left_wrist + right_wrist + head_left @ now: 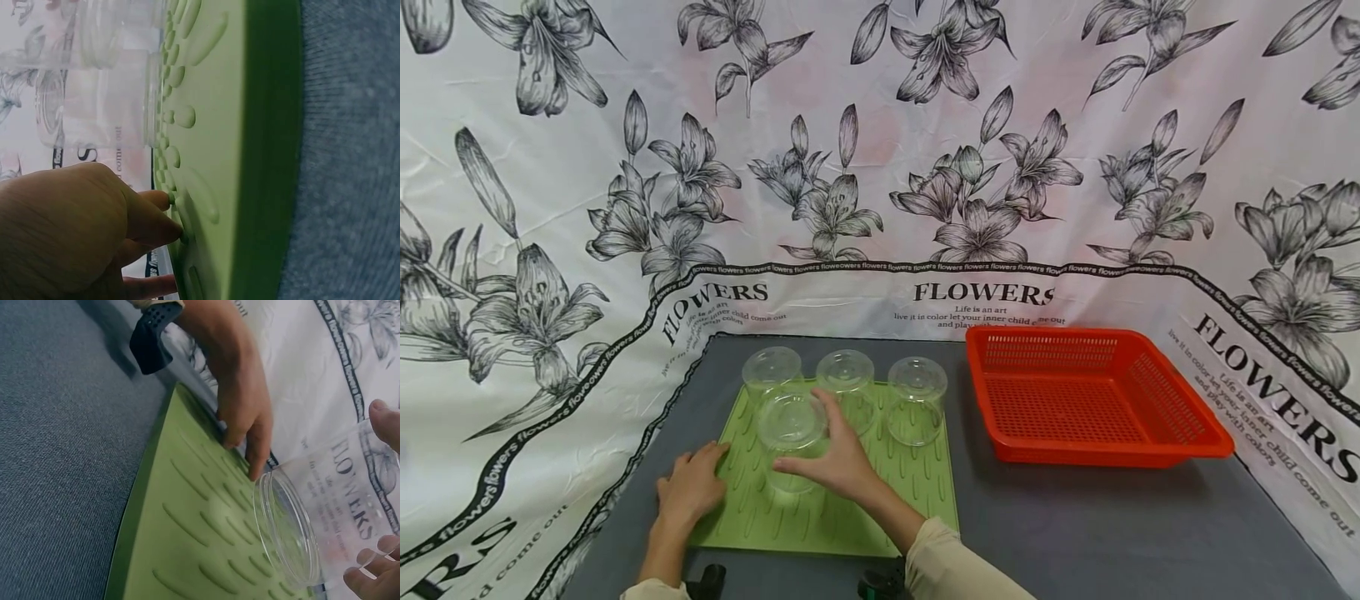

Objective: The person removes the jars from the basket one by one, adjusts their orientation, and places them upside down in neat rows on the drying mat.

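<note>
My right hand holds a clear plastic jar over the front middle of a green drying mat. In the right wrist view, thumb and fingers lie on opposite sides of this jar, and its threaded rim faces the mat; whether it touches the mat I cannot tell. Three more clear jars stand in a row behind it: a left jar, a middle jar and a right jar. My left hand rests its fingertips on the mat's left edge, holding nothing.
A red plastic basket with perforated walls sits right of the mat on the grey tabletop. A white flower-printed cloth hangs behind the table and along its sides.
</note>
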Available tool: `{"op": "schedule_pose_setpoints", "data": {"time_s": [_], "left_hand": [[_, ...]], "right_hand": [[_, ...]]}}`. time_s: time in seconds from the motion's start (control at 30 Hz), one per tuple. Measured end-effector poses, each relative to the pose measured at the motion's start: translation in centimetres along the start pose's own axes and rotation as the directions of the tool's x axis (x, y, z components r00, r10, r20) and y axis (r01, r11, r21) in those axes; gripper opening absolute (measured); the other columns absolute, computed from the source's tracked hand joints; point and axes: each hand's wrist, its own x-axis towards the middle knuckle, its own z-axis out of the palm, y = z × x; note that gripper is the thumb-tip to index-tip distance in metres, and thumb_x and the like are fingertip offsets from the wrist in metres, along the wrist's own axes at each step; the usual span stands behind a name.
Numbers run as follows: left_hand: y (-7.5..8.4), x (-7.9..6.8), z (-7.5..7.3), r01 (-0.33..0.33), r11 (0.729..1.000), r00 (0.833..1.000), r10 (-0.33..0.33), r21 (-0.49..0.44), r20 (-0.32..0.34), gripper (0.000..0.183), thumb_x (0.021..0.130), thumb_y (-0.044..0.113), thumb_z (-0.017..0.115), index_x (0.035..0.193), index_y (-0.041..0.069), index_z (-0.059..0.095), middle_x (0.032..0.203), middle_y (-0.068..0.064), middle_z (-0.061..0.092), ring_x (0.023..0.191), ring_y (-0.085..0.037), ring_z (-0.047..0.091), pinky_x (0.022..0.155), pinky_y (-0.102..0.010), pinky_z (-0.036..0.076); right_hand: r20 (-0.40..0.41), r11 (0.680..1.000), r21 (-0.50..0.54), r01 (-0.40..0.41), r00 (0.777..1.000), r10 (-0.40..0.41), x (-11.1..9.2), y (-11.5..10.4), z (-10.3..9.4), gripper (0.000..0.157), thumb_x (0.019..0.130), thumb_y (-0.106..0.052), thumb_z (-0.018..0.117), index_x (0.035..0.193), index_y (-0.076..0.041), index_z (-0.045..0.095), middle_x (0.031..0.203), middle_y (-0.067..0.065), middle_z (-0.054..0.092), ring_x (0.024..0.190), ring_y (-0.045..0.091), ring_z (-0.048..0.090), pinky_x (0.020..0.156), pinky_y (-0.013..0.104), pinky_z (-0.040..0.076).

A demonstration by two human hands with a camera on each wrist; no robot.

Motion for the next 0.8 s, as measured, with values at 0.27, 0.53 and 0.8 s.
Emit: {"op": "schedule_pose_setpoints", "data": {"time_s": [0.27, 0.53, 0.8], "left_hand": [[-0.2, 0.0, 0.2, 0.021, 1.0, 1.0, -0.021, -0.011, -0.009, 0.063, 0.088, -0.004, 0.044, 0.15, 0.007, 0.05, 0.159, -0.024, 0.039, 0.141, -0.057, 0.029, 0.098, -0.086, 0.024], [-0.2, 0.0, 0.0, 0.028, 0.999, 0.999, -0.028, -0.016, -0.029, 0.063, 0.086, -0.003, 0.047, 0.149, 0.007, 0.051, 0.157, -0.024, 0.041, 0.139, -0.055, 0.032, 0.097, -0.084, 0.025], [0.0, 0.1, 0.1, 0.035, 0.999, 0.998, -0.035, -0.01, -0.048, 0.064, 0.084, -0.003, 0.048, 0.147, 0.007, 0.053, 0.156, -0.023, 0.043, 0.138, -0.056, 0.033, 0.098, -0.085, 0.024]], "right_hand": [[0.029, 1.0, -0.018, 0.009, 1.0, -0.008, 0.8, 0.5, 1.7, 0.107, 0.077, -0.044, 0.089, 0.159, -0.04, 0.022, 0.164, 0.005, 0.037, 0.151, 0.028, 0.037, 0.116, 0.059, 0.039], [0.03, 0.998, -0.059, 0.006, 1.0, -0.004, 1.2, 0.2, 2.5, 0.108, 0.079, -0.046, 0.087, 0.161, -0.036, 0.019, 0.165, 0.002, 0.033, 0.151, 0.029, 0.037, 0.114, 0.06, 0.04], [0.038, 0.998, -0.056, 0.005, 0.999, -0.003, 1.6, 0.4, 3.1, 0.108, 0.078, -0.045, 0.088, 0.161, -0.036, 0.019, 0.165, 0.004, 0.033, 0.15, 0.029, 0.038, 0.115, 0.059, 0.04]]}}
